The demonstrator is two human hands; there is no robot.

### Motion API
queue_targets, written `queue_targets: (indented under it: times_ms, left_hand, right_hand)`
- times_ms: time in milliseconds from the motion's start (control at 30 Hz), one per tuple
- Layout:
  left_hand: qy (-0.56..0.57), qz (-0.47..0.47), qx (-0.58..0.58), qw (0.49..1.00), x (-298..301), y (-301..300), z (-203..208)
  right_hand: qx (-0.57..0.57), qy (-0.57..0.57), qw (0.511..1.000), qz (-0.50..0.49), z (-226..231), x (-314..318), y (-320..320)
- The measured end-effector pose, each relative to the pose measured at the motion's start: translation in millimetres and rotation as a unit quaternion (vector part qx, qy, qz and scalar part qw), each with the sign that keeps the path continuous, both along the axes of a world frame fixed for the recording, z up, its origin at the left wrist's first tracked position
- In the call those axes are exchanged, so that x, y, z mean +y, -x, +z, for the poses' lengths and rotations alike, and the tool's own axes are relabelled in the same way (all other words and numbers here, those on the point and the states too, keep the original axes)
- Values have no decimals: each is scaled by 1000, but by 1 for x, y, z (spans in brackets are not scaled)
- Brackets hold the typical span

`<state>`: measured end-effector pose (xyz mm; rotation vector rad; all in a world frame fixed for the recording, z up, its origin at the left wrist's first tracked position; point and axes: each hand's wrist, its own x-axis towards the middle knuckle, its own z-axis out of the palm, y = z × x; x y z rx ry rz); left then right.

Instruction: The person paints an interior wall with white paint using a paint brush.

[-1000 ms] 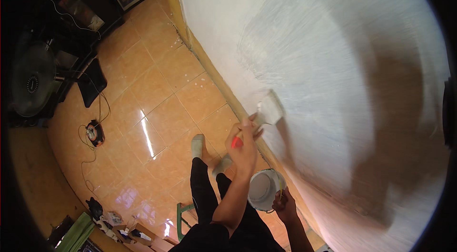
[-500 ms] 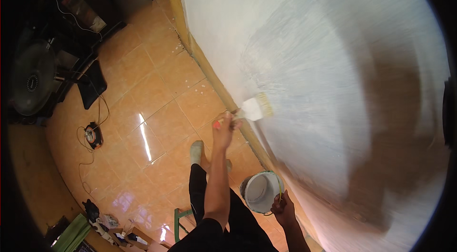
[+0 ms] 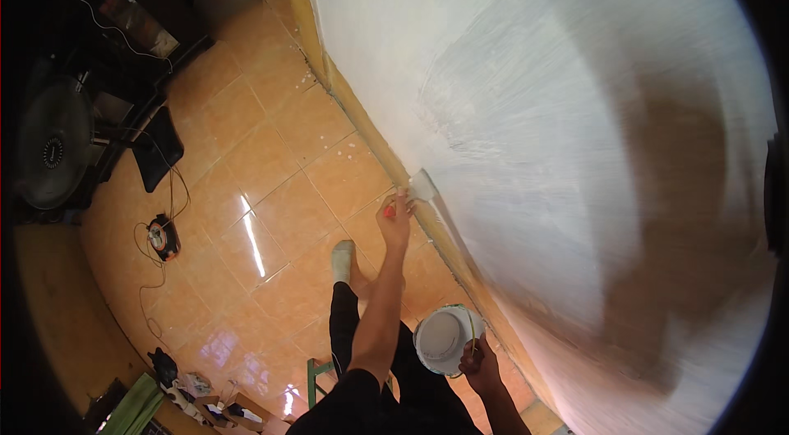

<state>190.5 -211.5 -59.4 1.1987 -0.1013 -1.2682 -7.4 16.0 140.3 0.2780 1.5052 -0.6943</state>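
Note:
In my left hand point(image 3: 395, 215) is a wide paintbrush point(image 3: 422, 186), its handle red at the end. The brush head is at the low edge of the white-painted wall point(image 3: 534, 123), just above the yellowish baseboard point(image 3: 362, 117); its bristles are hard to make out. My right hand point(image 3: 480, 363) grips a white paint bucket point(image 3: 467, 320) by its thin yellow handle, near the rim. Paint smears mark the rim, and a pale round surface shows inside. The bucket hangs over my legs, close to the wall.
A green stool point(image 3: 312, 382) stands beside my leg. Orange tiles point(image 3: 222, 271) bear white paint spots near the baseboard. To the left are a fan point(image 3: 53, 147), a cord reel point(image 3: 163, 236) with loose cable, and dark furniture point(image 3: 131, 16). Boxes and cloth lie at lower left.
The paintbrush has moved left off the wall's painted face to its bottom edge, and its head has turned. The bucket has shifted slightly left and down, showing more of its inside.

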Motion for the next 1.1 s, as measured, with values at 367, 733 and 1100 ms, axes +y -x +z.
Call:
queue_targets:
  times_ms: [367,733,1100]
  left_hand:
    - [195,5,83,977,26,-23,305]
    - [57,6,20,998,-6,-44,65]
    - [37,71,-25,996,-27,-5,127]
  right_hand:
    - [-47,67,996,47,34,-11,-22]
    - [-58,81,994,40,17,2,-10]
    - [-49,50,997,18,14,10,-18]
